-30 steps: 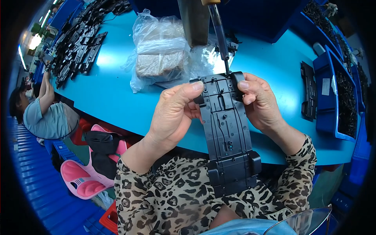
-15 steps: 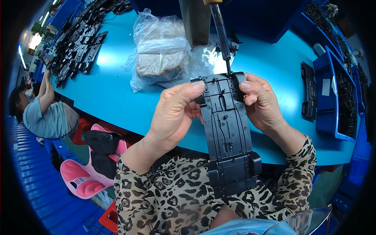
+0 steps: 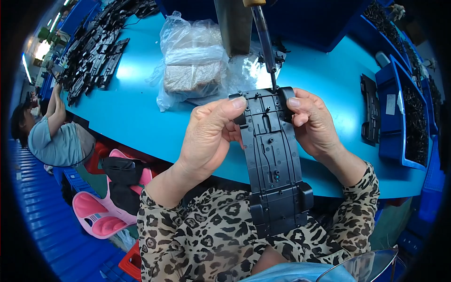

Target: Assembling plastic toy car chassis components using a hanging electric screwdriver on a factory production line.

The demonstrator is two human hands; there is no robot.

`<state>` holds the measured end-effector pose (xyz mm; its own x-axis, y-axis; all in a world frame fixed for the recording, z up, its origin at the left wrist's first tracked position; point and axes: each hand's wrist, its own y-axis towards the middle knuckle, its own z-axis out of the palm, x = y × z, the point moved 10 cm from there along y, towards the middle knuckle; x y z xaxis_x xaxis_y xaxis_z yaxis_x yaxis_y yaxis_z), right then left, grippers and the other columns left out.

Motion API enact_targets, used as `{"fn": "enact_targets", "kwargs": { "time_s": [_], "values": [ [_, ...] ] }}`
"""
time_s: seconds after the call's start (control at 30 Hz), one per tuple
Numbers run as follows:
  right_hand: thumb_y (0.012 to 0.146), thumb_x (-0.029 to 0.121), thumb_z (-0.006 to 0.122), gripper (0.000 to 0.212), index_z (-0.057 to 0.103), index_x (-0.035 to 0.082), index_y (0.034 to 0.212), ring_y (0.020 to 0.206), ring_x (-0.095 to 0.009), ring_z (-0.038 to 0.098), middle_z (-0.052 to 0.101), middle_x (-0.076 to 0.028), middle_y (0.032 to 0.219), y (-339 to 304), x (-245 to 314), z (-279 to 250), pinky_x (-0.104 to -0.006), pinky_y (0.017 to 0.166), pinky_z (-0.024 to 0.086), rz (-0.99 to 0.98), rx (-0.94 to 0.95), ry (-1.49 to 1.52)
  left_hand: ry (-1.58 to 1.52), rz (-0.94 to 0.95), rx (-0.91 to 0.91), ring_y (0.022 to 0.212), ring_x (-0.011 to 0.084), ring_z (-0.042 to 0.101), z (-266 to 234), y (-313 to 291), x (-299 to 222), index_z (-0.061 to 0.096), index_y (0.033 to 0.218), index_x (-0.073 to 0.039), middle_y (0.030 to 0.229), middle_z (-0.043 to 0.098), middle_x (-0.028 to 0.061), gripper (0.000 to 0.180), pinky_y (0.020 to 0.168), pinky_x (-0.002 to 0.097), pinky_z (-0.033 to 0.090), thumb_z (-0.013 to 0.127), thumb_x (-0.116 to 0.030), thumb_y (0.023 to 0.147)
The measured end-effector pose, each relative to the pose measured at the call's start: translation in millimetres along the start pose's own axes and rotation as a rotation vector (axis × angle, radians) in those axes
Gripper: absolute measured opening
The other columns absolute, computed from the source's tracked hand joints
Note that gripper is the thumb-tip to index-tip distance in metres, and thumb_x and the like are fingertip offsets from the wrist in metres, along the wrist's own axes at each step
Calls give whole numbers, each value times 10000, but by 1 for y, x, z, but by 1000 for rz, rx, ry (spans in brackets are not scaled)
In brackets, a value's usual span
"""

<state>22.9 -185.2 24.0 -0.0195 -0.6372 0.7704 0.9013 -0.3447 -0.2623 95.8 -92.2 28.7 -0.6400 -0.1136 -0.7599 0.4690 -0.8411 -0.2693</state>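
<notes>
Between both hands is a long black plastic chassis plate (image 3: pixel 275 155), its ribbed side with small posts facing up. My left hand (image 3: pixel 206 131) pinches its far left corner, thumb on top. At the far right corner my right hand (image 3: pixel 314 120) grips it, thumb and bent fingers round the raised edge. A screwdriver (image 3: pixel 266 44) with a thin dark bit comes down from above; its tip meets the far edge of the plate near my right thumb. The plate's near end hangs over my lap, past the table edge.
A plastic-wrapped bundle (image 3: pixel 193 61) lies on the blue table (image 3: pixel 141 108). Black parts are heaped (image 3: pixel 96 56) at the far left. Blue bins (image 3: pixel 394 117) and another black plate (image 3: pixel 370 109) stand right. A person (image 3: pixel 58 136) sits left, near a pink chair (image 3: pixel 101 214).
</notes>
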Motion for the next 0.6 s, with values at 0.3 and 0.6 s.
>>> {"fn": "enact_targets", "kwargs": {
  "time_s": [0.3, 0.6],
  "values": [
    [765, 148, 570, 176, 539, 2, 857, 511, 8, 490, 538, 35, 643, -2, 0, 1, -149, 531, 401, 1, 32, 17, 30, 36, 6, 522, 114, 563, 2, -1, -4, 564, 804, 24, 699, 593, 82, 222, 442, 217, 454, 513, -192, 812],
    [776, 151, 562, 183, 541, -3, 872, 518, 10, 489, 539, 31, 663, -2, 3, 4, -143, 545, 402, 7, 48, 8, 24, 35, -7, 530, 114, 568, 0, 1, -5, 567, 804, 25, 701, 595, 81, 221, 441, 213, 457, 511, -189, 814]
  ]
}}
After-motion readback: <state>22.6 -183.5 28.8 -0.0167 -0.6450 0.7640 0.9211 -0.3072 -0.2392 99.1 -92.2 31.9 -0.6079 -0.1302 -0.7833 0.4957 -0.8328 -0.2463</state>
